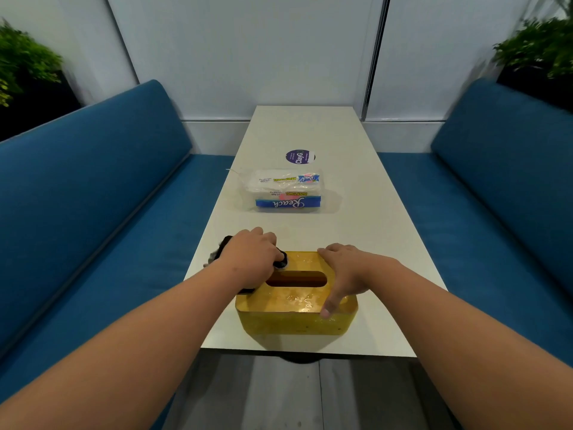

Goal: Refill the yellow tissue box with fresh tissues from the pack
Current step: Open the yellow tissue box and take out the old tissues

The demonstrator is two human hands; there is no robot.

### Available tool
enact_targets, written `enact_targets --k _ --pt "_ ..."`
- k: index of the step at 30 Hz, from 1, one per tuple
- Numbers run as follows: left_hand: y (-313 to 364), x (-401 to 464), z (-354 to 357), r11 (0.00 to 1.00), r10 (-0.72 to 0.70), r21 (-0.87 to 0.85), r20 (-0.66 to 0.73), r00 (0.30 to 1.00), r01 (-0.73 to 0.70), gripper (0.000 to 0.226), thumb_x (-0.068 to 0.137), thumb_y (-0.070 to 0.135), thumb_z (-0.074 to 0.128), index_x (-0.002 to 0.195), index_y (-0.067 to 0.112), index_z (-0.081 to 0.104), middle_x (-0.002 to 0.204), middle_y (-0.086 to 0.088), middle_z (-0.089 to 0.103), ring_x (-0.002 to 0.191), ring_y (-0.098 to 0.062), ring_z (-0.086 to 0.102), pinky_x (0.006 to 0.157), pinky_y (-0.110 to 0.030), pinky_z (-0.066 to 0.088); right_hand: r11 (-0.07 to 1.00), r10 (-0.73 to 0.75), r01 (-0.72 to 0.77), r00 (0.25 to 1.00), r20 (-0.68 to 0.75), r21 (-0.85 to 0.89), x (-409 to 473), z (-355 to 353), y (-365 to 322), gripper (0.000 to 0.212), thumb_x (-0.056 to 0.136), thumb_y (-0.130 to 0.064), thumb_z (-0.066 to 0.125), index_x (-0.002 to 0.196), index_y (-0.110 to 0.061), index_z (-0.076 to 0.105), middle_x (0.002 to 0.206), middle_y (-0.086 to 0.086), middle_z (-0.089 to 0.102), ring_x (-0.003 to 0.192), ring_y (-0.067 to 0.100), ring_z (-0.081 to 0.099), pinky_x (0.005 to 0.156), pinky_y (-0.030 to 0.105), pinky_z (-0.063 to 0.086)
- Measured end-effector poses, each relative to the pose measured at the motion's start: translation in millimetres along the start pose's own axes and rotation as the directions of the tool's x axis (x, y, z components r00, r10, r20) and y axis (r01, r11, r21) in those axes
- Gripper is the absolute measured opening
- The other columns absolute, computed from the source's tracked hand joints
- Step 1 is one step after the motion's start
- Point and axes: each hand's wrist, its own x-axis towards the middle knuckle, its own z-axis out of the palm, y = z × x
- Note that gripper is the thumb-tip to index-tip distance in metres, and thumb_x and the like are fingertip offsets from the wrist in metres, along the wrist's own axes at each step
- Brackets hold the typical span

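Observation:
The yellow tissue box (294,318) stands near the front edge of the white table (356,218), its long top slot dark inside. My right hand (344,273) grips the box's right end, fingers over the far edge and thumb on the near edge. My left hand (249,259) holds a dark cloth (224,243) pressed on the box's top left corner. The tissue pack (286,190), clear plastic with a blue band, lies further back on the table, apart from both hands.
A round purple sticker (299,157) sits on the table behind the pack. Blue benches flank the table at left (108,197) and right (496,197). Green plants (539,48) stand behind both backrests. A pale wall closes the far end.

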Motion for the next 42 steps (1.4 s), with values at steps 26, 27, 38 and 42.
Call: enact_targets --k 26,27,38,42 --pt "26.7 24.0 -4.6 0.999 0.047 -0.002 -0.035 0.998 -0.047 0.036 0.102 0.031 0.043 0.136 0.036 0.055 0.124 0.000 0.055 0.104 -0.021 0.048 0.087 -0.035 0.045 0.998 -0.038 0.039 0.999 -0.023 0.057 3.2 5.1 6.9 0.133 0.050 -0.067 0.084 0.153 -0.030 0.010 0.156 -0.006 0.019 0.142 0.027 0.020 0.112 0.051 0.032" --pt "19.0 20.7 -3.8 1.000 0.017 -0.007 -0.021 1.000 -0.017 0.037 0.102 0.031 0.043 0.137 0.036 0.055 0.124 0.000 0.055 0.105 -0.020 0.048 0.088 -0.035 0.045 0.997 -0.036 0.037 0.999 -0.021 0.063 3.5 5.7 7.0 0.132 0.050 -0.067 0.083 0.154 -0.030 0.009 0.157 -0.007 0.018 0.143 0.027 0.020 0.112 0.052 0.032" --pt "28.9 21.8 -4.7 0.998 0.017 -0.056 -0.038 0.999 -0.019 0.037 0.101 0.030 0.044 0.136 0.035 0.054 0.125 0.000 0.055 0.107 -0.021 0.048 0.087 -0.034 0.044 0.985 -0.033 0.037 0.999 -0.030 0.166 -4.6 11.6 28.6 0.142 0.048 -0.068 0.084 0.154 -0.029 -0.001 0.161 -0.010 0.004 0.147 0.025 0.011 0.117 0.051 0.024" --pt "26.8 20.9 -6.8 0.999 0.001 -0.042 -0.012 1.000 -0.002 0.038 0.101 0.030 0.045 0.137 0.035 0.054 0.125 0.000 0.055 0.106 -0.021 0.048 0.087 -0.034 0.045 0.975 -0.028 0.033 0.999 -0.024 0.218 -10.5 14.5 40.8 0.139 0.050 -0.063 0.086 0.154 -0.030 0.001 0.161 -0.008 0.010 0.146 0.026 0.018 0.115 0.051 0.028"
